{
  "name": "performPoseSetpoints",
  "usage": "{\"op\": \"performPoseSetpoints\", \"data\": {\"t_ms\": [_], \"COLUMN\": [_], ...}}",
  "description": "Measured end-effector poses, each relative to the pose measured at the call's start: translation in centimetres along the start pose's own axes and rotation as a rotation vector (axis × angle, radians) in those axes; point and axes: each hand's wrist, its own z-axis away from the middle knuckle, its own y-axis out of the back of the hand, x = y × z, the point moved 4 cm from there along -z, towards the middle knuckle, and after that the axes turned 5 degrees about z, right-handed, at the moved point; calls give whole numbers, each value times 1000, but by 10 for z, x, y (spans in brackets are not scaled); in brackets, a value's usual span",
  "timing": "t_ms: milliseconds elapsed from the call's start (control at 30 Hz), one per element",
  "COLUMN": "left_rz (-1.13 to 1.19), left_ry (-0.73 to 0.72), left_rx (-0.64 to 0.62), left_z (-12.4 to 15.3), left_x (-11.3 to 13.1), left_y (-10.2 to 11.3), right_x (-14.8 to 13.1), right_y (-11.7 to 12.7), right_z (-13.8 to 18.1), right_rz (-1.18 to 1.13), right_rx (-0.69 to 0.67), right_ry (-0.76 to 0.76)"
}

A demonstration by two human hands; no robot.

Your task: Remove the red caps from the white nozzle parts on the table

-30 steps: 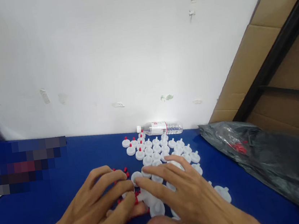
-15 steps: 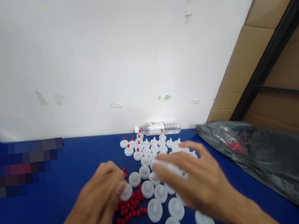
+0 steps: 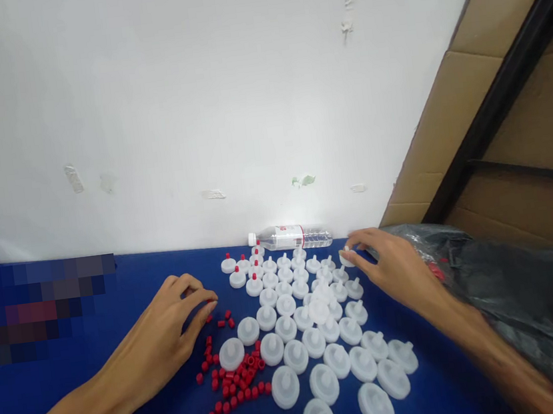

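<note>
My left hand point(image 3: 184, 316) hovers at the left of the loose small red caps point(image 3: 246, 372), thumb and forefinger tips pinched together; whatever lies between them is hidden. My right hand point(image 3: 394, 263) is closed on a white round lid with a spout point(image 3: 347, 257), at the back right of the group. Many similar white lids point(image 3: 323, 384) stand spout-up across the middle of the table. Several lids at the back left wear red caps on their spouts, such as the red-capped lid point(image 3: 237, 279). One white lid point(image 3: 231, 354) rests among the loose caps.
Against the white wall point(image 3: 253, 102) lies a clear plastic bottle point(image 3: 290, 237) with a white cap. A dark plastic bag point(image 3: 519, 298) covers the right side of the blue table point(image 3: 129, 285). Cardboard point(image 3: 445, 105) leans behind a black frame at right.
My right hand has moved right and back, off the middle lids to one at the back right. The left hand has left the lid among the caps and shifted left and slightly back.
</note>
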Motion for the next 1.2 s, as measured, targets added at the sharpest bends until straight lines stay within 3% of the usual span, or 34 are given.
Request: {"op": "performPoseSetpoints", "data": {"t_ms": [200,433,733,900,1067,1200], "left_rz": [26,26,1,-2,5,-2], "left_ry": [-21,-31,-71,-105,-154,-178], "left_rx": [-21,-51,-48,-39,-36,-19], "left_z": [3,5,5,4,3,2], "left_x": [2,4,4,2,-3,-3], "left_y": [-1,-7,-10,-12,-16,-15], "right_x": [23,19,9,-49,-127,-151], "right_y": [-17,-23,-11,2,-8,-28], "right_z": [1,4,3,2,-3,-16], "right_rz": [70,18,-13,-160,-221,-202], "right_rx": [-111,-245,-166,-151,-368,-377], "right_ry": [-124,-139,-104,161,577,640]}}
